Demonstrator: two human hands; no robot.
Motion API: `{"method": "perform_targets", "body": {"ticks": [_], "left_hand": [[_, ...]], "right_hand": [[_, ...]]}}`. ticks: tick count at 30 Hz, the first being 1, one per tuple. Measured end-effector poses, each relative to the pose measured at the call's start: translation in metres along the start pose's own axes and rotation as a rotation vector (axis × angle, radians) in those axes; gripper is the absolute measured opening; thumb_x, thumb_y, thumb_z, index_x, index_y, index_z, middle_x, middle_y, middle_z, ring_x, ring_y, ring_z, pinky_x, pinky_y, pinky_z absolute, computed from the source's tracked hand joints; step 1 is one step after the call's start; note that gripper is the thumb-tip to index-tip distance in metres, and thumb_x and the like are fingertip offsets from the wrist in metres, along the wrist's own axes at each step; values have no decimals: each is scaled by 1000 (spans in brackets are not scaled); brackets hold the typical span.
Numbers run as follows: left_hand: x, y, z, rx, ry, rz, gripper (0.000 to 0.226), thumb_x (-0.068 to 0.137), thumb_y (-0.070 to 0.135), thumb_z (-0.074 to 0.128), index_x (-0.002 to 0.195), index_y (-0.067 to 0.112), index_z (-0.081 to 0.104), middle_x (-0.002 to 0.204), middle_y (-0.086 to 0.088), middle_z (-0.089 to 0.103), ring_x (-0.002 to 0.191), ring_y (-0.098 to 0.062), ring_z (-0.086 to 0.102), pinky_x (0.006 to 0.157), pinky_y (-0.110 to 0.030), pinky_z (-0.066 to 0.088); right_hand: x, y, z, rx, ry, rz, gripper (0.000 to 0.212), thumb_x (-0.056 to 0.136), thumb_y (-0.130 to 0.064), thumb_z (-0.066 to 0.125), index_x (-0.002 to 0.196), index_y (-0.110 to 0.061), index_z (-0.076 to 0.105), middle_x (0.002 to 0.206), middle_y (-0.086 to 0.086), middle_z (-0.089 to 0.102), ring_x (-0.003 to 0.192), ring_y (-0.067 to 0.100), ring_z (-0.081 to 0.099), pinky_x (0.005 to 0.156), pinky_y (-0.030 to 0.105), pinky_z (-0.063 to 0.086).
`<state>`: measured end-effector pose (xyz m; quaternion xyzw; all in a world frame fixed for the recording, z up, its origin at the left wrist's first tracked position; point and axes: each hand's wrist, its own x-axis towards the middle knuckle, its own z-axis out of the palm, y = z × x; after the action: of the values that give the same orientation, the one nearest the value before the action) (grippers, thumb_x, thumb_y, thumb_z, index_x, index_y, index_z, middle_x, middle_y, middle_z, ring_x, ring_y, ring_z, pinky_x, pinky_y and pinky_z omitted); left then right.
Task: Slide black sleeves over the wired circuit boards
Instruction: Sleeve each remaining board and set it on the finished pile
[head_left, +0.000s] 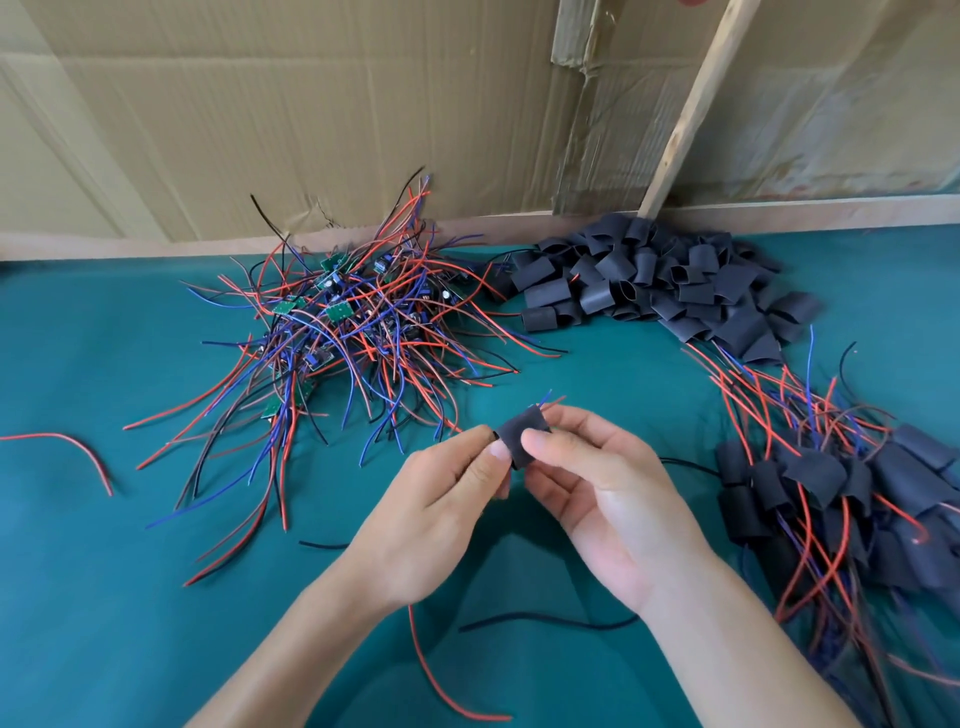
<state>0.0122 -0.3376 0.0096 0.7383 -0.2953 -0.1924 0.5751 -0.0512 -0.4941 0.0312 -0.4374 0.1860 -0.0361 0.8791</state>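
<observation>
Sleeve (521, 434) pinched between both hands (524, 499), above green table (104, 597).

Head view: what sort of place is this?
Probably a small, makeshift assembly bench for hand piecework: a green cloth table backed by cardboard, a heap of wired circuit boards, and a pile of black sleeves.

Board inside black sleeve (522, 435) hidden; sleeved pile (852, 499) cut off at rt edge.
</observation>
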Motion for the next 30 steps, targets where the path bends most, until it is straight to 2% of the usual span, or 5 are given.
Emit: {"method": "perform_targets", "body": {"ticks": [4,7,13,20,30], "left_hand": [[-1,3,1,-38,-21,2,43,89,58,44,83,18,55,62,6,40,57,-17,36,52,-27,32],[-1,7,3,31,4,35,25,90,43,53,93,19,61,78,-1,62,77,-26,56,73,-42,48],[1,3,0,281,74,55,28,88,1,65,106,22,72,94,12,70,90,-6,65,85,-14,48],[3,-2,-3,387,181,73,31,88,10,73,109,33,76,95,17,71,82,-16,67,82,-29,53],[1,5,1,323,302,98,30,76,16,88,98,32,74,91,27,71,80,4,66,74,-5,45]], "right_hand": [[1,-2,-3,-20,12,-35,24,61,-6,86,80,-19,80,92,12,76,76,18,72,65,21,56],[5,-9,-7,70,50,-70,23,60,-5,80,81,-15,78,89,12,77,67,13,70,57,19,54],[11,-25,-24,223,142,-160,38,56,-5,79,93,-10,70,84,6,75,63,7,66,54,17,50],[14,-22,-30,-47,240,-262,21,74,3,75,85,-15,77,86,8,76,70,14,65,61,19,51],[6,0,-10,-271,204,-243,17,75,-6,85,88,-11,76,82,8,78,69,14,70,59,21,52]]}}
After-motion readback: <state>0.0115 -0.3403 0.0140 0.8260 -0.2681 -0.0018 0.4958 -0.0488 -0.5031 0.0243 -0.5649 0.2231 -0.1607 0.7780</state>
